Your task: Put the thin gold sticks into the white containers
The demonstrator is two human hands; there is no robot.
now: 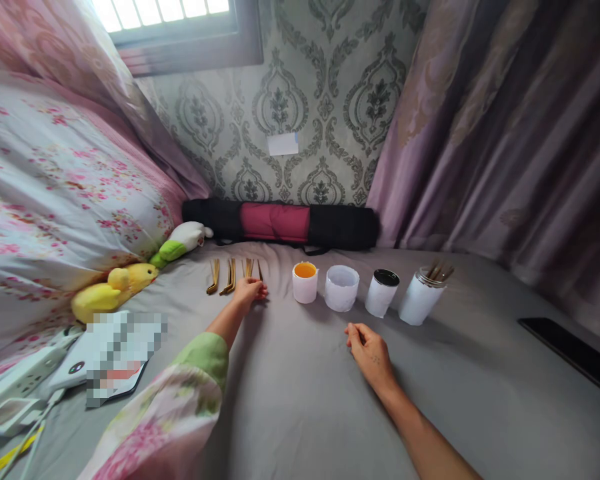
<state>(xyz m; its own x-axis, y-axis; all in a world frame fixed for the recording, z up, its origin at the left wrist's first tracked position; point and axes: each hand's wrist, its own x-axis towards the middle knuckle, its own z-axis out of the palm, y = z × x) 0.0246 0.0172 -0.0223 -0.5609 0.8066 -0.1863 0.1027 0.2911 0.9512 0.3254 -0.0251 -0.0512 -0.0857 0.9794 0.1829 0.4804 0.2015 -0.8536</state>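
Observation:
My left hand reaches forward over the grey bed sheet, its fingers curled down on the near ends of some gold cutlery laid in a row. What the fingers grip is hidden under them. My right hand rests on the sheet with fingers curled loosely, holding nothing I can see, just in front of a row of white cups. The row runs from an orange-lined cup through a wide white cup and a black-lined cup to a jar holding gold utensils.
A black and pink rolled bag lies along the patterned wall. Yellow and green plush toys sit by the floral bedding at left. A power strip and papers lie at front left; a dark flat object lies at right, beside purple curtains.

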